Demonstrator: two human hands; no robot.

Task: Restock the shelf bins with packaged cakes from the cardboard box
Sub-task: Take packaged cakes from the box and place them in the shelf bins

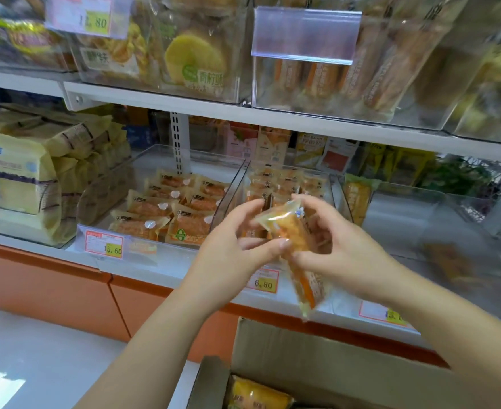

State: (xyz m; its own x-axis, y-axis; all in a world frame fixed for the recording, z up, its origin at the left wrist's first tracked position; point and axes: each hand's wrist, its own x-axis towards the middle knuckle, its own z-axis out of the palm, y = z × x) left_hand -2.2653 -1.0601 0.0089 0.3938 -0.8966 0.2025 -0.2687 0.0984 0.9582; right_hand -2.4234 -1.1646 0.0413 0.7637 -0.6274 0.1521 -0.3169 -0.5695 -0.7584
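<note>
Both my hands hold packaged cakes (295,228) in clear wrappers in front of the lower shelf. My left hand (237,246) pinches the packs with thumb and fingers from the left. My right hand (334,246) grips them from the right, and one pack (309,287) hangs down below it. Behind the hands stands a clear shelf bin (336,191) with similar cakes stacked inside. The open cardboard box (317,358) sits at the bottom, with a yellow packaged cake (255,392) showing inside.
A neighbouring clear bin (109,234) on the left holds flat orange packs. Yellow bread bags (22,184) fill the far left. The upper shelf (213,109) carries clear bins of pastries. Price tags (104,243) line the shelf edge above an orange base.
</note>
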